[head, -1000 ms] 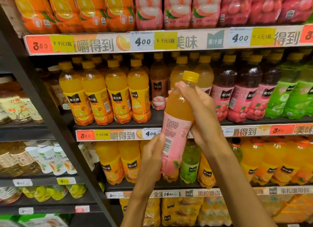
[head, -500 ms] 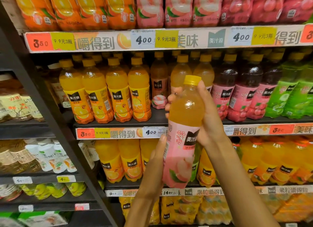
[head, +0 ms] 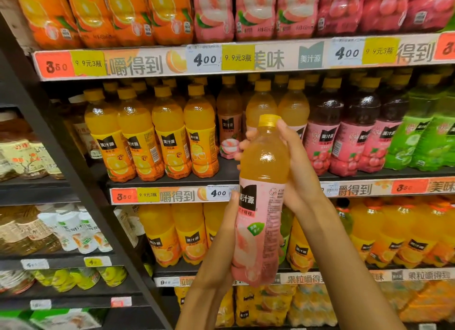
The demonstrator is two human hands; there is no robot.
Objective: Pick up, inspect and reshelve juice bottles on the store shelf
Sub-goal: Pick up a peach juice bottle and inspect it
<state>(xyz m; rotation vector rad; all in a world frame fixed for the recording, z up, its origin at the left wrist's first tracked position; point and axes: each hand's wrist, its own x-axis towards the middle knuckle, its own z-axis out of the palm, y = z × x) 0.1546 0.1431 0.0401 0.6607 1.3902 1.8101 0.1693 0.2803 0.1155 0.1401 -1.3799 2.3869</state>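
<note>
The peach juice bottle (head: 262, 199) is of clear, glossy plastic; light spots shine on its smooth upper part. Its yellow cap (head: 268, 120) looks like matt plastic with fine ribs on the side. The pink label (head: 256, 236) around the lower part is a thin plastic film, a little shiny and slightly wrinkled. Behind the bottle, the orange juice bottles (head: 152, 137) have the same glossy clear plastic and shiny film labels. The price strip (head: 172, 195) just left of the bottle looks like printed paper, matt, with paper tags stuck on it. The shelf frame (head: 73, 172) further left is dark and matt, probably painted metal.
</note>
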